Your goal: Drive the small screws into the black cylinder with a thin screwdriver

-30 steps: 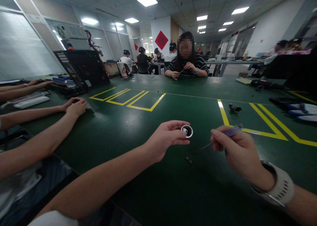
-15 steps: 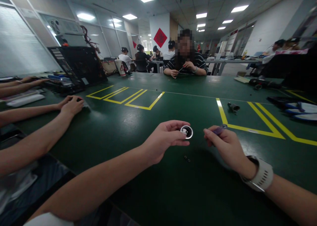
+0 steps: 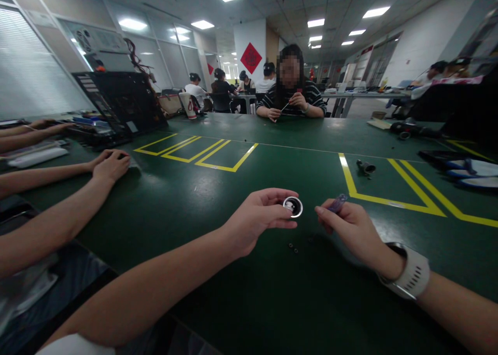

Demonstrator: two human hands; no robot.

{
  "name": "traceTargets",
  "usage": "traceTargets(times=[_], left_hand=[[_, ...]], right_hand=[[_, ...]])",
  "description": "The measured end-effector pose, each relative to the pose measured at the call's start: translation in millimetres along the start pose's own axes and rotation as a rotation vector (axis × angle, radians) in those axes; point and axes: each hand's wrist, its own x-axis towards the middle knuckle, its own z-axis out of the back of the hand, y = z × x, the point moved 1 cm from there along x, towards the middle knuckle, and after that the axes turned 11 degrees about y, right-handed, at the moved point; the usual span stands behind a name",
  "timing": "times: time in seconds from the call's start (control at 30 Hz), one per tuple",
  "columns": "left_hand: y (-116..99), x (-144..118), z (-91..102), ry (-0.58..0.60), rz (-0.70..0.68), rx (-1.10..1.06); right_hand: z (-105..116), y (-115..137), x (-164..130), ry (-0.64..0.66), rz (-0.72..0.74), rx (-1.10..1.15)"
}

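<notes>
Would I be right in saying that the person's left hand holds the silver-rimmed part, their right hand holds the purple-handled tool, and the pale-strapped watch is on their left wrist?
Not quite: the head view shows the pale-strapped watch on the right wrist. The left hand does hold the silver-rimmed part, and the right hand the purple-handled tool.

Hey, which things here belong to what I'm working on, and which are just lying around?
Likely part of the job:
round metal piece, in your left hand
purple-handled tool, in your right hand
two small dark parts, lying close by

Probably just lying about:
blue-and-white items, far right
white cup, back left

Can't tell: dark metal fitting
</notes>
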Motion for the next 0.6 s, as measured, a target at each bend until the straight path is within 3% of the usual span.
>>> traceTargets(times=[0.17, 0.47, 0.6], left_hand=[[1, 1, 0.6, 0.010, 0.000, 0.007], [2, 2, -0.1, -0.048, -0.035, -0.001], [1, 4, 1.0, -0.091, -0.042, 0.012]], right_hand=[[0, 7, -1, 0.021, 0.097, -0.118], [-9, 6, -15, 0.109, 0.607, -0.495], [-14, 6, -19, 0.066, 0.757, -0.665]])
